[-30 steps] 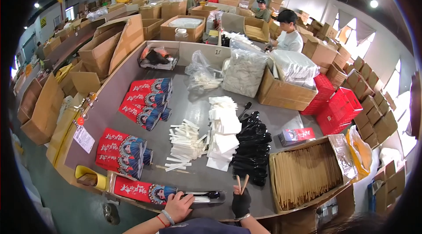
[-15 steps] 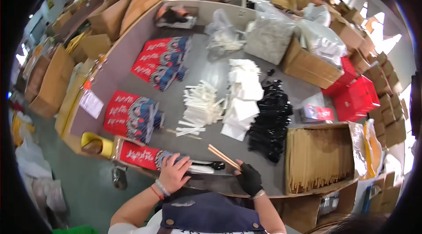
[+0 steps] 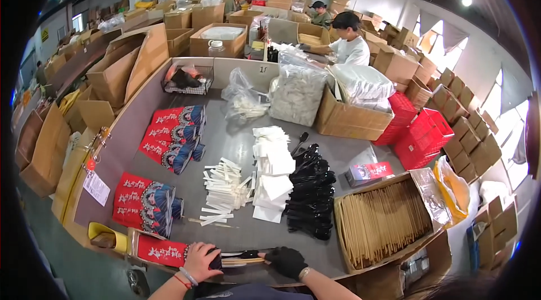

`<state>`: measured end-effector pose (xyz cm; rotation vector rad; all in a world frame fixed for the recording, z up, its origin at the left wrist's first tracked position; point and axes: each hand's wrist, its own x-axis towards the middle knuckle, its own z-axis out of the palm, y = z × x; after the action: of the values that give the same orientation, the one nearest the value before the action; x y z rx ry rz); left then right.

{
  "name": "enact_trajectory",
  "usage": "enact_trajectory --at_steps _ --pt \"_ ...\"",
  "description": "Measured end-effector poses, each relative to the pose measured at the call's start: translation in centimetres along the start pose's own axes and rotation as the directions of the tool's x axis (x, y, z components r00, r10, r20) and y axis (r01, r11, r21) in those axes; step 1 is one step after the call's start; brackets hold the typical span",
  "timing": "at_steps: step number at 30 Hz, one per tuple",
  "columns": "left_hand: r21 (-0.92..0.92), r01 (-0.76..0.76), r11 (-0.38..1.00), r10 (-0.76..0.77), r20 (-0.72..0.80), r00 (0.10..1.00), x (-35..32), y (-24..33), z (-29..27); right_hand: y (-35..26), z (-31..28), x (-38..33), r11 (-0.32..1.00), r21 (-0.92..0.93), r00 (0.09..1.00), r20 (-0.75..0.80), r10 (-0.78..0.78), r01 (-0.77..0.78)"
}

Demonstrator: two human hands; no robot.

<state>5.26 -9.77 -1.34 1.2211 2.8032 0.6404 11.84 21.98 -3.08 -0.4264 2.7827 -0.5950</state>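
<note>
At the near left of the table, a red paper sleeve (image 3: 160, 251) with a dark blue patterned end lies in a shallow cardboard tray (image 3: 133, 242). My bare left hand (image 3: 201, 262) rests over the sleeve's right end, fingers stretched across it. My right hand (image 3: 286, 262), in a black fingerless glove, is closed on a pair of wooden chopsticks (image 3: 245, 261). They lie level, their left ends at the sleeve's mouth; how far they reach inside is hidden under my left hand. A black plastic spoon (image 3: 248, 254) sticks out of the same mouth, just beyond the chopsticks.
Red sleeves (image 3: 141, 201) are stacked at the left. White paper strips (image 3: 225, 187), white napkins (image 3: 273, 170) and black spoons (image 3: 310, 198) lie mid-table. A box of chopsticks (image 3: 383, 221) stands at the right, red baskets (image 3: 422, 136) behind. A co-worker (image 3: 350, 46) is beyond the table.
The view has tilted up. The chopsticks, earlier slanting up and apart from the sleeve, now lie level at its mouth; my right hand has come closer to my left.
</note>
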Motion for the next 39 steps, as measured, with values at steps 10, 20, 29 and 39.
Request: enact_trajectory --at_steps 10,20,29,39 --pt "0.066 -0.057 0.996 0.054 0.047 0.997 3.3 3.4 0.0 -0.7 0.7 1.4 0.935 0.341 0.992 -0.033 0.119 -0.101" --pt "0.08 -0.083 0.993 0.072 0.125 0.99 4.4 3.3 1.2 -5.8 1.0 3.0 0.962 0.274 0.957 -0.278 0.082 -0.003" --pt "0.176 -0.242 0.954 0.111 0.542 0.833 8.1 4.6 -3.3 -5.5 -3.3 2.6 0.994 -0.108 0.996 -0.083 -0.025 0.016" --pt "0.35 -0.078 0.933 0.001 0.214 0.977 4.3 -3.6 -7.7 -2.6 -4.6 0.5 0.987 -0.017 0.975 -0.158 0.158 -0.163"
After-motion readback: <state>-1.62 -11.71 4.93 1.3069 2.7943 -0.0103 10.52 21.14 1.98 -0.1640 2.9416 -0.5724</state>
